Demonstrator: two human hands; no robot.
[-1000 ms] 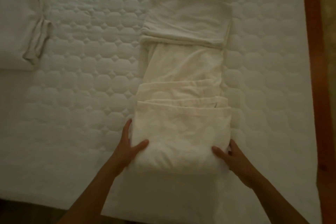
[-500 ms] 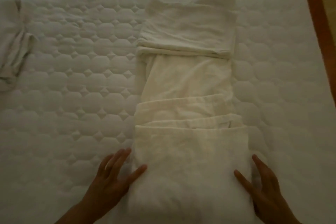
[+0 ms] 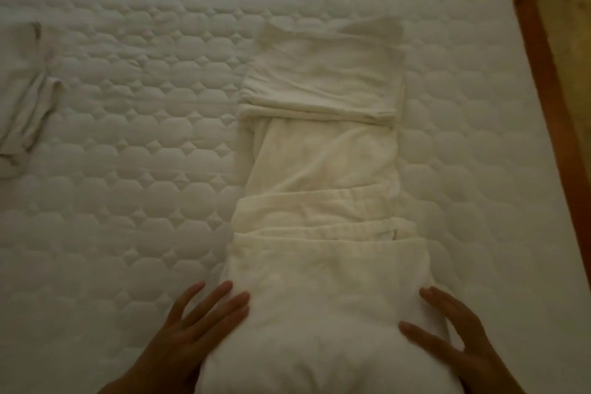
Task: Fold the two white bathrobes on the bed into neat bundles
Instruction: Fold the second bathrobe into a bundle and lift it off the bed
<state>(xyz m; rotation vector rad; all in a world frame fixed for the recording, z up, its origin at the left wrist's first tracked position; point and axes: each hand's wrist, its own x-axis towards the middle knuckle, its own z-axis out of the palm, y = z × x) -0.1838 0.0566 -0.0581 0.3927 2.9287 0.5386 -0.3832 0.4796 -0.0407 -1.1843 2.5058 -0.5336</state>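
One white bathrobe lies as a long narrow strip down the middle of the quilted bed, its near end folded over into a thick layer. My left hand rests flat against the left side of that near fold, fingers spread. At the right side of the same fold my right hand lies flat, thumb on the cloth. Neither hand grips anything. The other white bathrobe sits at the far left as a folded bundle with its belt hanging down its right edge, partly out of view.
The white quilted mattress cover fills the view. A wooden bed frame edge runs down the right side, with floor beyond it.
The view has moved closer and a little left over the robe. Both hands have slid along the sides of the near fold and now lie flatter against it.
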